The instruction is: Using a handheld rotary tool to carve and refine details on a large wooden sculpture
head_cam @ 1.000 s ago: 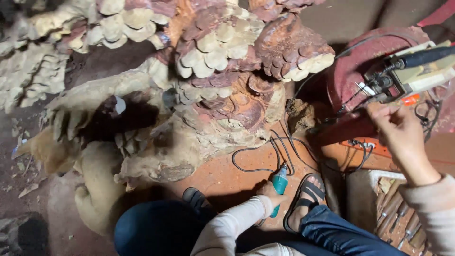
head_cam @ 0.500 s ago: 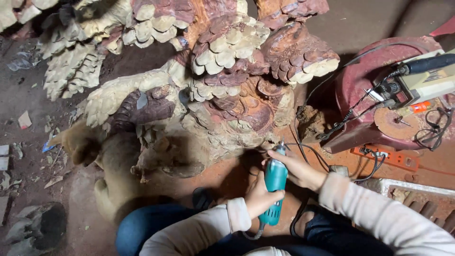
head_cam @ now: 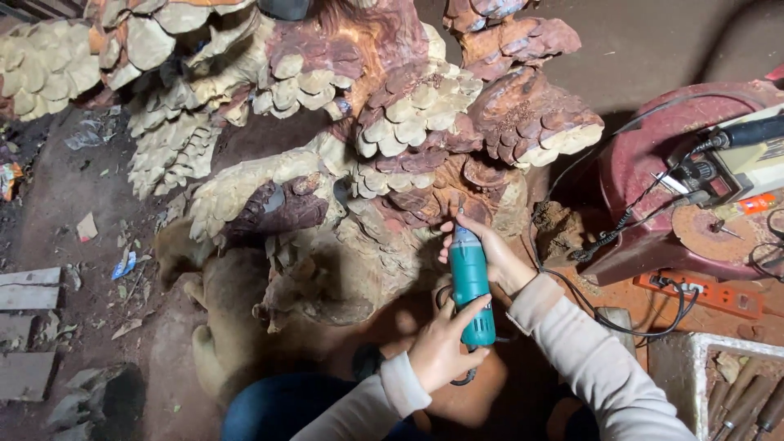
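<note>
- The left hand (head_cam: 441, 347), at lower centre of the frame, is wrapped round the rear of the teal cylindrical electric die grinder (head_cam: 472, 282), fingers closed on its body.
- The right hand (head_cam: 488, 253), just above it, grips the front of the same tool near the nose and steers it.
- The grinder stands nearly upright at centre frame, its tip against the large reddish-brown and pale carved wood sculpture (head_cam: 367, 155); the bit itself is too small to make out.
- A black power cord (head_cam: 621, 314) loops to the right towards the orange power strip (head_cam: 702, 292) beside the dark red round machine base (head_cam: 653, 204).
- Risk: the tip may skid across the layered scale-like relief and gouge it if pressure or angle shifts.
- Risk: the slack cord lies near the forearm; a snag could jerk the tool off line.
</note>
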